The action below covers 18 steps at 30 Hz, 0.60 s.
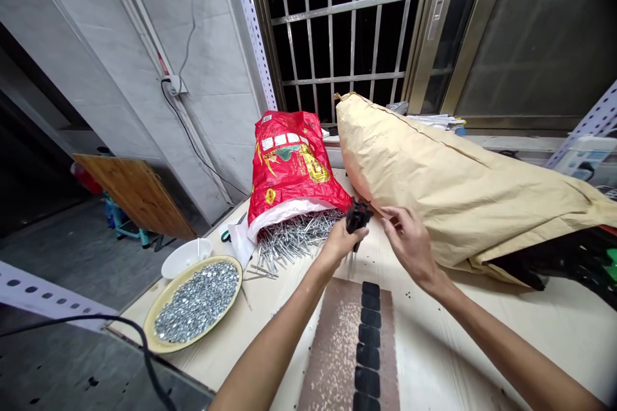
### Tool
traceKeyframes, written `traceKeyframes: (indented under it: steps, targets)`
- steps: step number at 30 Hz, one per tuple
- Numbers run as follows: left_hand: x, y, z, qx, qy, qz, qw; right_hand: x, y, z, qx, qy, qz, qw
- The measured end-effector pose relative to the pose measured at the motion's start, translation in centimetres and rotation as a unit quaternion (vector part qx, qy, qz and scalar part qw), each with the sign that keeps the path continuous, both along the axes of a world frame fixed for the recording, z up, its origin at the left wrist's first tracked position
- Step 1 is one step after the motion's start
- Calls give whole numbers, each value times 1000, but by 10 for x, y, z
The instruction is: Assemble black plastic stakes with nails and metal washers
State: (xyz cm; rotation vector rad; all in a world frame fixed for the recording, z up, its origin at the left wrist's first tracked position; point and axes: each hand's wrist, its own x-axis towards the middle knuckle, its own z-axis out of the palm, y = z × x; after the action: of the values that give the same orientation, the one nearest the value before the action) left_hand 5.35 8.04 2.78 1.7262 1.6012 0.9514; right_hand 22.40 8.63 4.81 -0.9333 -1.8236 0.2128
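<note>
My left hand (343, 241) is closed around a bundle of black plastic pieces (357, 215), held upright just above the table. My right hand (409, 241) is beside it to the right, fingers loosely curled and apart, fingertips near the bundle, holding nothing that I can see. Below the hands lies a brown board (337, 347) with a row of black pieces (369, 340) set down its middle. A red sack (289, 167) behind the left hand spills a pile of long metal screws (294, 237) onto the table.
A large tan paper sack (457, 186) lies behind my right hand. A yellow plate of small metal nuts (197, 302) and a white bowl (186, 255) sit at the table's left edge. A barred window (347, 26) is behind.
</note>
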Motion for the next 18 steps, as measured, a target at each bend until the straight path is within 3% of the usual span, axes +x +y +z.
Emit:
traceKeyframes:
  steps: [3,5,7,10,15,18]
  targets:
    - [9,-9,-8,13,242,-6,970,4,-15,-12,96,-82,-6,992]
    - [15,-16,-23,4,309,-30,951,4,-22,-20,101,-171,34,980]
    - [19,-20,-40,-4,315,-51,948,2,-23,-31,68,-242,78,965]
    - [17,-21,-54,-7,321,-65,945,4,-12,-54,6,-266,98,959]
    - [-5,-19,-50,24,327,-145,933,29,22,-83,-121,-220,-16,968]
    - [-12,-20,-46,43,327,-195,924,36,35,-89,-156,-238,-32,958]
